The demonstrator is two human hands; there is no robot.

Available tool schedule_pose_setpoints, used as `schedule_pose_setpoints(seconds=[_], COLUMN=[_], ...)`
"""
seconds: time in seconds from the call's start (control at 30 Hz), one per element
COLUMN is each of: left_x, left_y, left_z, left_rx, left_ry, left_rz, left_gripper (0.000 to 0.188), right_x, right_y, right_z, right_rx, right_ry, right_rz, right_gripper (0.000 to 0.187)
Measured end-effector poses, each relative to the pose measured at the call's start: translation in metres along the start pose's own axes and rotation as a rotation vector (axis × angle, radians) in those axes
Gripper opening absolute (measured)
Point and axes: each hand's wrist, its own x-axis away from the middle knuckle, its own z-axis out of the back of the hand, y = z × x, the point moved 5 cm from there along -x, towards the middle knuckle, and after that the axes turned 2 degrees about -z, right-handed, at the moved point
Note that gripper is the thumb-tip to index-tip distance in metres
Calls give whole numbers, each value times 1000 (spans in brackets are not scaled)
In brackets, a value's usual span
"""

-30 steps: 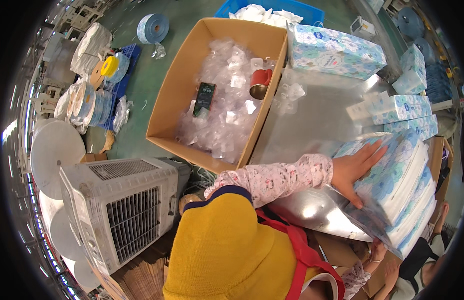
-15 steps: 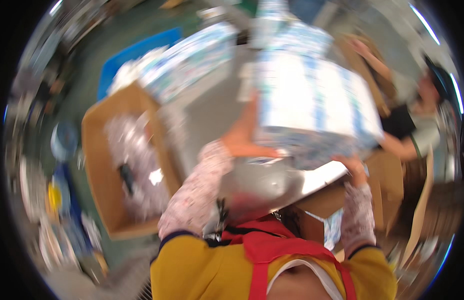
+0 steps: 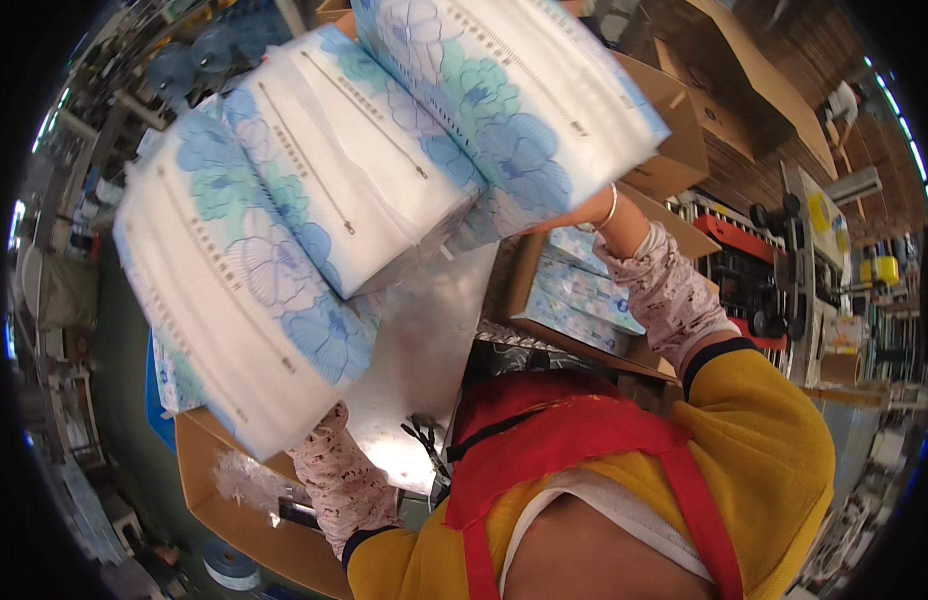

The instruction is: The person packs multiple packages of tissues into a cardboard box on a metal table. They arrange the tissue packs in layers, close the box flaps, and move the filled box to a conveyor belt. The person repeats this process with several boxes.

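Observation:
A row of several white soft tissue packs (image 3: 334,170) with blue, green and lilac flower prints fills the upper left, raised close to me and tilted. My right hand (image 3: 591,208) grips its right end from below, fingers mostly behind the wrapping. At the lower left end, my left sleeve (image 3: 339,475) runs up to the packs; the hand itself is hidden behind them, supporting that end. Beneath lies a shiny metal table (image 3: 424,345). Beside my right forearm stands an open carton (image 3: 522,285) holding similar flowered packs.
At the lower left is another carton (image 3: 219,480) with clear plastic wrap inside. A blue crate (image 3: 159,385) shows partly behind the packs. More open cartons (image 3: 674,130) stand at the back right, near red-railed equipment (image 3: 749,245). A distant person (image 3: 842,105) is at the far right.
The tissue packs have come up off the metal table, nearer to me, and turned. The view has swung round; the carton of packs on the right shows more, and the nearby co-worker is out of sight.

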Motion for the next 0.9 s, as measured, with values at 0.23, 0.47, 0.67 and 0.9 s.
schedule_pose_setpoints(seconds=[0.23,0.47,0.67,0.9], left_x=[23,78,18,-9], left_y=[163,190,183,203], left_z=[-157,-236,-213,-243], left_rx=[858,896,302,37], left_ry=[-350,-1327,-434,-335], left_rz=[70,676,128,-390], left_gripper=[66,63,37,46], right_x=[116,187,150,275], right_y=[-146,-105,162,56], right_z=[125,164,166,185], right_rx=[-12,407,702,1237], right_ry=[232,-259,-42,694], right_rz=[116,-268,-625,-437], right_gripper=[57,68,61,55])
